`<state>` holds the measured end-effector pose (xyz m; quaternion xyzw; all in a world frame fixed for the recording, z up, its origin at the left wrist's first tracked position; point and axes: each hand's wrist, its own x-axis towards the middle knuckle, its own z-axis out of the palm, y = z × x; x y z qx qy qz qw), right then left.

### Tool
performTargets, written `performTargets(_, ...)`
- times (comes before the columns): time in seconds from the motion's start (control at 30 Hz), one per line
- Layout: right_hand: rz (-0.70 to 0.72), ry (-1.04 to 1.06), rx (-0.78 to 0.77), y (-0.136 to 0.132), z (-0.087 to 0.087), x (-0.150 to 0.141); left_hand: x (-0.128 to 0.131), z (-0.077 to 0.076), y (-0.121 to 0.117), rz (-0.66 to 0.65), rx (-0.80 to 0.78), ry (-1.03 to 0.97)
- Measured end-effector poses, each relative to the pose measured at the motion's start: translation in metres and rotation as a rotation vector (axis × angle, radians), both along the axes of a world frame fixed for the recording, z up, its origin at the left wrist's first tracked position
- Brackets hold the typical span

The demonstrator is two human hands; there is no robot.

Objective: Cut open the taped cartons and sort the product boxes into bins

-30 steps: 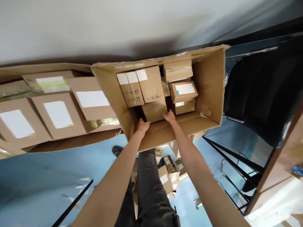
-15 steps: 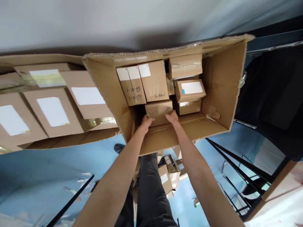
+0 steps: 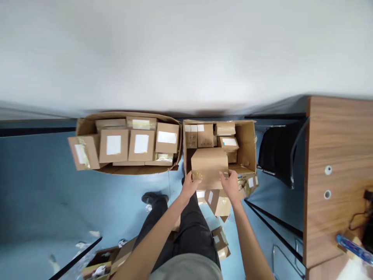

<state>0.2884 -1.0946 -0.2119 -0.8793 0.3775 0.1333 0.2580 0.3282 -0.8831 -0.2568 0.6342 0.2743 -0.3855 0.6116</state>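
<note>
Between my two hands is a plain brown cardboard box [image 3: 210, 165], raised above the large open carton [image 3: 246, 151]. My left hand [image 3: 190, 184] grips its left side near a strip of clear tape, thumb on the face turned to me. On the opposite side my right hand [image 3: 230, 182] holds it the same way. The held box covers the near left part of the carton. Behind it in the carton stand a box with a white label corner [image 3: 205, 136] and narrower boxes beside it. A white-labelled box [image 3: 229, 142] sits at the right.
A second carton [image 3: 122, 170], heaped with labelled boxes, stands at the left along the wall [image 3: 186, 58]. A black chair [image 3: 276, 151] and a wooden desk [image 3: 335, 144] are on the right. Loose boxes [image 3: 220, 204] lie on the floor around my legs.
Both hands have lifted the plain box from inside the large carton up toward me. My view has risen and drawn back, now showing the desk and the whole left carton.
</note>
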Motion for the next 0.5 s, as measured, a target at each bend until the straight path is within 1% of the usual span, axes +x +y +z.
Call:
performTargets(0.07, 0.061, -0.109, 0.006, 0.033, 0.046, -0.009, -0.012, 0.035, 0.038, 0.114, -0.032, -0.056)
performTargets(0.13, 0.136, -0.181, 0.033, 0.074, 0.086, -0.014, -0.027, 0.065, 0.081, 0.236, -0.041, -0.085)
performTargets(0.23, 0.295, -0.231, 0.023, 0.144, 0.133, -0.017, -0.054, 0.109, 0.146, 0.38, -0.032, -0.089)
performTargets(0.3, 0.419, -0.283, -0.018, 0.192, 0.156, -0.015, -0.074, 0.136, 0.188, 0.46, 0.0, -0.085)
performTargets(0.37, 0.528, -0.353, -0.041, 0.239, 0.173, -0.011, -0.093, 0.16, 0.228, 0.54, 0.013, -0.104)
performTargets(0.43, 0.625, -0.424, -0.015, 0.285, 0.186, -0.005, -0.111, 0.177, 0.27, 0.634, 0.001, -0.161)
performTargets(0.5, 0.717, -0.483, 0.043, 0.335, 0.195, 0.0, -0.129, 0.188, 0.312, 0.754, 0.005, -0.239)
